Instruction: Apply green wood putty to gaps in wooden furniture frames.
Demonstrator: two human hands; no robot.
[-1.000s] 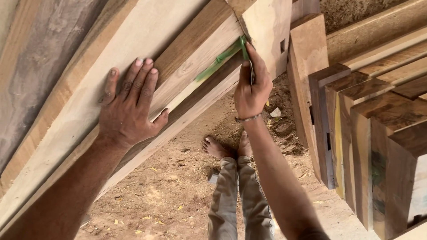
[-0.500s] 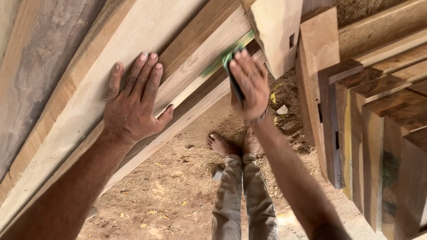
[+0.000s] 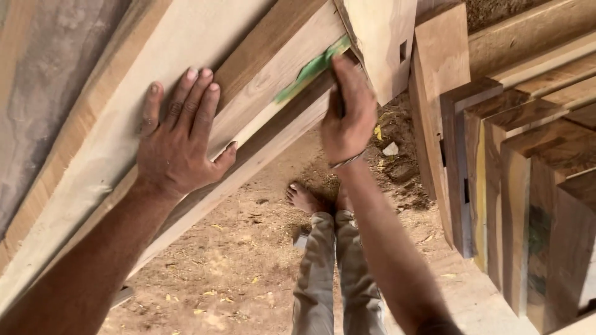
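Left hand (image 3: 177,146) lay flat, fingers (image 3: 200,102) spread on plank (image 3: 118,155). Right hand (image 3: 349,118) fingers curled around green strip (image 3: 310,71). Plank likely heavy, stiff, rough; best gripped by edge.

A pale wooden plank (image 3: 112,149) slants from lower left to upper right, flat face up. A green strip (image 3: 310,69) lies along the adjoining board's (image 3: 273,93) edge near its upper end.

No packages, labels, signs or screens in view. Nearest thing to a marking: a green painted streak (image 3: 313,68) running along the edge of a pale wooden plank (image 3: 273,99); it carries no shape of a label.
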